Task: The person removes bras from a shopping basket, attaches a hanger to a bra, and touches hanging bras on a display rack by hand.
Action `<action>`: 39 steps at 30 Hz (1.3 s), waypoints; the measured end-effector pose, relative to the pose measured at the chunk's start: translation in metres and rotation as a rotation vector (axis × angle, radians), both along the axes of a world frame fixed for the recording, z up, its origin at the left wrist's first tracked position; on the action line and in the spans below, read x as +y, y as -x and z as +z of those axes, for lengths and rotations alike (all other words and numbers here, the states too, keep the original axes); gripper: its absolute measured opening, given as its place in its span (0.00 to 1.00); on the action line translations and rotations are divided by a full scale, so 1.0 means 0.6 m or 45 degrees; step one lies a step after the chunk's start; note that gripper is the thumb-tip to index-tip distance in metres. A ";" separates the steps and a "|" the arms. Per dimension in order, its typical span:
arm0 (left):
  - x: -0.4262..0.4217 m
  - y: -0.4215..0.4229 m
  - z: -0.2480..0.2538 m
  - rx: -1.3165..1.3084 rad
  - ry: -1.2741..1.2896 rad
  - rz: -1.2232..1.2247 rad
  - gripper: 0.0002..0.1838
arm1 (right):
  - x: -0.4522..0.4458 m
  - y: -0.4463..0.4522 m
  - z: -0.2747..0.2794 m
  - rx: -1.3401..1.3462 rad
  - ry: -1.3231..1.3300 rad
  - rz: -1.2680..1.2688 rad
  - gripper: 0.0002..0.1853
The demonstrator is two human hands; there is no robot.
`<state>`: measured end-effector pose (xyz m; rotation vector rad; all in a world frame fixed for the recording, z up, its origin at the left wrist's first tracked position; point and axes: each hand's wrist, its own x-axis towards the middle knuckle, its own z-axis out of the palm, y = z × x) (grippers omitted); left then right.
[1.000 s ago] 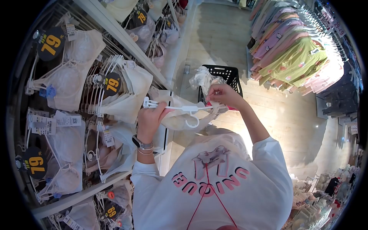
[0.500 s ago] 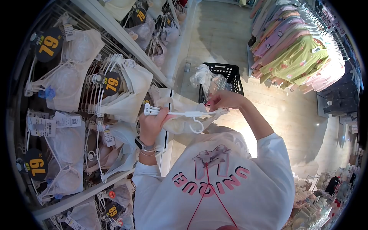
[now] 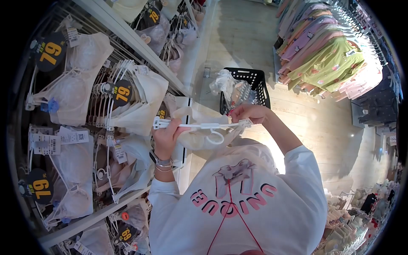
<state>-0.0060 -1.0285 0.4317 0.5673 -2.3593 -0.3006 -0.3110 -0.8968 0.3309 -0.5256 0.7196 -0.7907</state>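
A white hanger (image 3: 208, 126) lies across in front of my chest, its hook curving toward me. My left hand (image 3: 166, 137) is closed round the hanger near its clip end. A pale cream bra (image 3: 197, 139) hangs along the hanger, between my hands. At the hanger's other end, my right hand (image 3: 250, 114) pinches with bent fingers; the bra's strap end and the hanger tip are at its fingertips. Just beyond my right hand, a black basket (image 3: 266, 91) on the floor holds white and greyish items.
Racks of pale bras (image 3: 72, 97) with round price signs (image 3: 122, 92) stand close on the left, edged by a white shelf frame (image 3: 140, 44). Coloured tops (image 3: 329, 63) hang at the upper right. More small garments (image 3: 348, 221) are at the lower right.
My right hand has moved slightly right and down along the hanger, its fingers folding closer to the tip. The hanger has turned a little, and my left hand still grips it.
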 end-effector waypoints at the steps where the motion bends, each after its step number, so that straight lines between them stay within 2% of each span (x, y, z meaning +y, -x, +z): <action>1: 0.000 -0.003 0.000 0.024 0.004 0.011 0.14 | 0.001 0.002 -0.003 -0.063 -0.068 -0.006 0.09; 4: -0.002 -0.008 0.005 0.058 -0.028 0.068 0.12 | 0.008 -0.010 -0.031 -0.297 -0.044 -0.225 0.11; 6: -0.005 -0.010 0.007 0.062 -0.077 0.113 0.11 | 0.011 -0.029 -0.025 -0.192 0.082 -0.420 0.11; 8: -0.011 -0.008 0.005 0.062 -0.142 0.146 0.09 | 0.017 -0.054 0.022 -0.125 0.213 -0.631 0.10; 11: -0.017 0.000 -0.003 0.121 -0.269 0.182 0.07 | 0.023 -0.069 0.046 0.000 0.288 -0.780 0.10; 17: -0.026 0.015 -0.042 0.332 -0.526 0.149 0.03 | 0.043 -0.070 0.076 0.095 0.177 -0.923 0.10; 20: -0.014 0.035 -0.058 0.381 -0.747 0.164 0.03 | 0.048 -0.077 0.112 0.274 0.163 -1.124 0.11; 23: -0.002 0.050 -0.065 0.361 -0.781 0.225 0.04 | 0.051 -0.074 0.118 0.263 0.144 -1.268 0.11; 26: 0.009 0.063 -0.049 0.379 -0.835 0.184 0.05 | 0.052 -0.068 0.113 0.160 0.359 -1.309 0.11; 29: 0.014 0.069 -0.048 0.395 -0.846 0.168 0.05 | 0.056 -0.069 0.116 0.434 0.338 -1.324 0.13; 32: 0.015 0.072 -0.048 0.383 -0.831 0.165 0.05 | 0.056 -0.063 0.120 0.523 0.361 -1.286 0.13; 39: 0.016 0.075 -0.045 0.358 -0.811 0.162 0.06 | 0.059 -0.040 0.121 0.524 0.413 -1.268 0.14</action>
